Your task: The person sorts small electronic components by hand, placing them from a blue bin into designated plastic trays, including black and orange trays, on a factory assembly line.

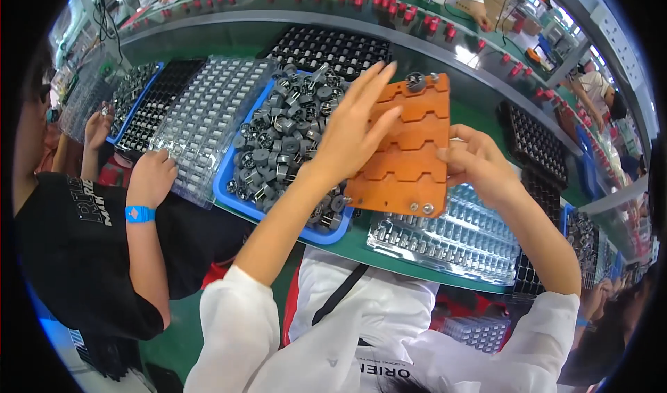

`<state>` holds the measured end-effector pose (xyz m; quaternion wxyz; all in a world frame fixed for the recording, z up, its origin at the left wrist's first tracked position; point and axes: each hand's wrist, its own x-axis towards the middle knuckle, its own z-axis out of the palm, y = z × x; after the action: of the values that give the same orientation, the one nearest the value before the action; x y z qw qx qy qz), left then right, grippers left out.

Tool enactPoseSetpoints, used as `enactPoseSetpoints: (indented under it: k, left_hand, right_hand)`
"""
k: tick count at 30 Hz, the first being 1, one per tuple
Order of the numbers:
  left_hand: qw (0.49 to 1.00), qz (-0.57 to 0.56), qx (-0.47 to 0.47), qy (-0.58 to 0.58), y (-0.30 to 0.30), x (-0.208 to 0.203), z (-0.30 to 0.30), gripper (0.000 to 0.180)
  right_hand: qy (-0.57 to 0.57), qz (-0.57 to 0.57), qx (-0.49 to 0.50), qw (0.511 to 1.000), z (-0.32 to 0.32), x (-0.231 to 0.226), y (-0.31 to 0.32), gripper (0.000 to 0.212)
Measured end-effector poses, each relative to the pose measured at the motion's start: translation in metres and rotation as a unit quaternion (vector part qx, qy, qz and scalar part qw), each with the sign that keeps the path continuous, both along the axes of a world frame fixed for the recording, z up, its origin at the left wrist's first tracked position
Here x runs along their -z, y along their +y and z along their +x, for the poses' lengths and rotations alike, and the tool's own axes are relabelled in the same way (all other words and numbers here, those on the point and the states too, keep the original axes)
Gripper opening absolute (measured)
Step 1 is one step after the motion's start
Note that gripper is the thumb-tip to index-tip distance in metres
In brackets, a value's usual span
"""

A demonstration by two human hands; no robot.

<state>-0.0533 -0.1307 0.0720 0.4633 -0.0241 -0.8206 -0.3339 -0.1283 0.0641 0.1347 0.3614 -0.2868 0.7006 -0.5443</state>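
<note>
An orange fixture plate (406, 174) with several stepped ridges across it is held tilted in front of me, above the bench. My right hand (479, 162) grips its right edge between thumb and fingers. My left hand (353, 126) reaches over the plate's left side with its fingers stretched out; whether its underside touches the plate is hidden. One round dark part (415, 82) sits at the plate's top edge, and metal studs show at its corners. Below my left hand, a blue tray (224, 185) is heaped with small grey and black round parts (281, 139) with metal prongs.
A clear tray of metal parts (445, 237) lies below the plate. Another clear tray (215, 108) and a black tray (326, 49) stand left and behind. Black trays (535, 143) lie to the right. A co-worker in black (83, 247) sits close on my left. A conveyor rail (278, 11) runs behind.
</note>
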Motion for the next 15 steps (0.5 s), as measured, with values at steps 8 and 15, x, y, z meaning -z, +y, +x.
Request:
enactPoseSetpoints:
  k: [8, 15]
  left_hand:
    - [0.978, 0.189, 0.055, -0.069, -0.050, -0.023, -0.035, 0.031]
    - [0.976, 0.162, 0.083, -0.121, -0.006, -0.020, 0.042, 0.027]
  right_hand:
    - [-0.104, -0.066, -0.008, 0.992, -0.036, 0.024, -0.002, 0.042]
    - [-0.192, -0.257, 0.274, 0.907, -0.233, 0.116, -0.034, 0.033]
